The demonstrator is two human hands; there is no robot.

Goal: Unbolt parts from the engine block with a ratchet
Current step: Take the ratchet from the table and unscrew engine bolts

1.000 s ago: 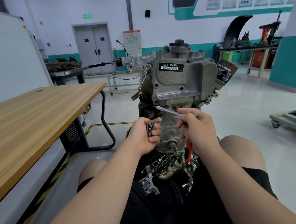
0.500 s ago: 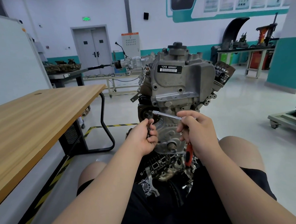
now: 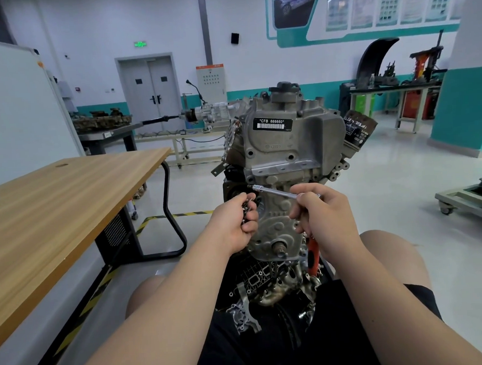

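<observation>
The grey engine block [image 3: 294, 151] stands in front of me between my knees, with a black label reading CFB 666660. My right hand [image 3: 324, 219] grips the ratchet; its silver extension bar [image 3: 271, 191] points left across the front cover, and its orange handle [image 3: 313, 255] hangs below my palm. The bar's tip sits just above my left hand, close to the block's left edge. My left hand [image 3: 234, 227] is curled round a handful of small dark bolts [image 3: 247, 210].
A wooden desk [image 3: 68, 205] with black legs stands at my left. Loose metal engine parts [image 3: 267, 284] lie on the dark surface below the block. An oil filter [image 3: 358, 131] juts from the block's right. A low cart [image 3: 469, 198] sits at right.
Both hands have risen slightly against the block, and the extension bar's tip has moved up and left, closer to the front cover's left edge. The bolts stay in my left hand.
</observation>
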